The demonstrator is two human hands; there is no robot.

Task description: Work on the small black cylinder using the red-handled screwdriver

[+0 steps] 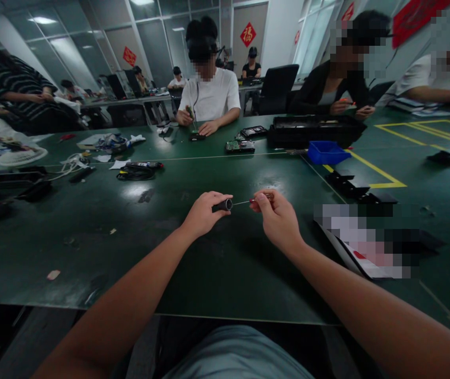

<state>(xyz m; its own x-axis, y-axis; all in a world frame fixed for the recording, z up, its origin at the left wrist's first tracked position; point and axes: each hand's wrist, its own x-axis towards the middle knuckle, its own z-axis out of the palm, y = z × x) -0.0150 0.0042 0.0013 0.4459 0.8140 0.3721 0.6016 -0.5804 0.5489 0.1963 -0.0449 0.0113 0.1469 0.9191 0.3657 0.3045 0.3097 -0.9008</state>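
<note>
My left hand is closed round a small black cylinder with a metal rim, held just above the dark green table. My right hand pinches a thin screwdriver with a red handle. Its slim metal shaft points left, with the tip at the open end of the cylinder. Both hands hover over the middle of the table, close together.
A blue bin and a long black tray lie at the right, with black parts nearer. A circuit board and cables lie beyond my hands. Several people sit around the far side.
</note>
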